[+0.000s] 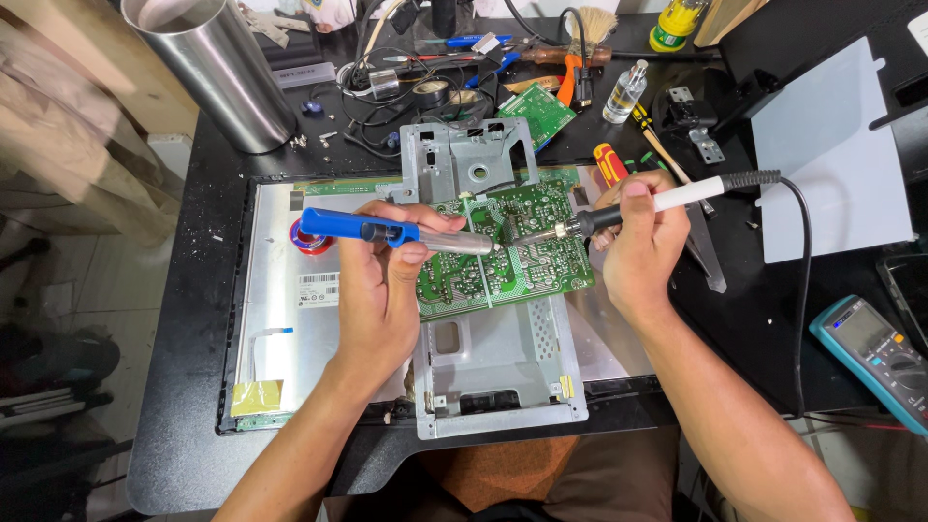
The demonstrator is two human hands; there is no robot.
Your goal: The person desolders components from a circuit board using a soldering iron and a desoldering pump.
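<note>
On the cluttered black workbench [193,387], the green circuit board [507,251] lies on a grey metal chassis [503,367]; above it the left hand [382,290] grips a blue desoldering pump [387,232], the right hand [638,242] pinches a white-handled soldering iron [657,203], whose hot tip could slip and scorch neighbouring tracks.

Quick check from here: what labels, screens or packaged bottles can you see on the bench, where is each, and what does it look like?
White label: rectangular sticker on the metal panel, beside the left hand.
Multimeter: teal case at the right edge, small grey screen.
Clear bottle: small, at the back, above the right hand.
Yellow bottle: green cap, top edge.
</note>
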